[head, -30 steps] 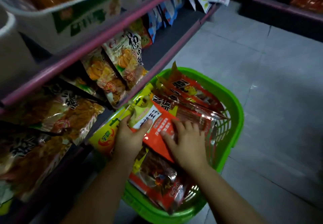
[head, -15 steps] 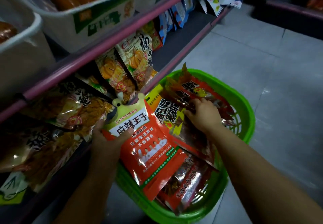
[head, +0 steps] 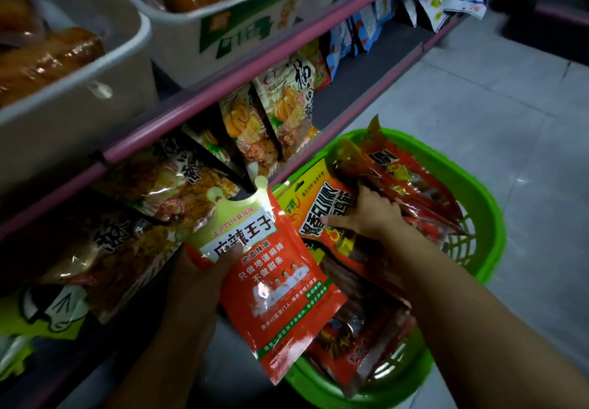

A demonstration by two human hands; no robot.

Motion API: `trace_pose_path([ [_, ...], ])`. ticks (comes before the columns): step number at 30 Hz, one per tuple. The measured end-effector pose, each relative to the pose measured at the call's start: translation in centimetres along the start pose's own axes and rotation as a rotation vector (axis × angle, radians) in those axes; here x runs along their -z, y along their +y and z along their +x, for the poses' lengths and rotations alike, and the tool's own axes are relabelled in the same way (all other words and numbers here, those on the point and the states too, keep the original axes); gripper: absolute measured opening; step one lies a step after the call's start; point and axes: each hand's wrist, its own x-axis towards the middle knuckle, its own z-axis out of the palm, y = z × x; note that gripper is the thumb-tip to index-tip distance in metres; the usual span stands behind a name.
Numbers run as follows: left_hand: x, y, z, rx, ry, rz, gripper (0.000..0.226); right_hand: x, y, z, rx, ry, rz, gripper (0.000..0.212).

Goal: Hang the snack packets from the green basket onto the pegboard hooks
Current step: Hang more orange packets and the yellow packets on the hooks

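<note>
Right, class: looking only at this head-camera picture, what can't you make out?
- Pegboard hooks: none visible, hidden behind the hanging packets.
- Left hand: its fingers are behind the orange packet.
- Green basket: its floor is buried under packets.
- Tubs: cut off by the top edge.
- Far blue packets: print too small.

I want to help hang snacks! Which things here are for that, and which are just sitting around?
For the job: green basket, orange packet in the left hand, packets in the basket under the right hand.

Just sitting: white tubs, blue packets on the shelf.
</note>
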Motion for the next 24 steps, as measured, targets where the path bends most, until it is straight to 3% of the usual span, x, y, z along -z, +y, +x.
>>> trace_pose_path([
  [2,0.3,-0.1,0.0,0.006,-0.020,-0.019,0.074,0.0,-0.3,0.0,0.006,0.067,-0.060,0.116],
  [4,0.6,-0.1,-0.1,0.015,-0.028,-0.046,0.077,-0.4,-0.7,-0.4,0.089,0.236,-0.075,0.103],
  [7,1.0,0.2,-0.5,0.000,-0.049,-0.070,0.065,-0.1,-1.4,-1.6,0.168,0.385,0.076,0.081],
  [13,1.5,3.3,-2.6,0.011,-0.082,-0.098,0.037,3.3,-1.5,-3.4,0.060,0.213,0.516,0.052],
  [16,1.9,5.2,-3.5,0.004,-0.084,-0.110,0.036,5.0,-1.4,-5.0,0.067,0.189,0.800,0.039],
  [19,2.6,6.7,-4.5,-0.025,-0.060,-0.126,0.020,6.5,-1.8,-6.6,0.082,0.175,1.009,0.032],
  [24,4.4,9.1,-6.4,-0.081,-0.061,-0.162,0.027,8.5,-2.9,-9.4,0.167,0.259,1.079,0.006],
])
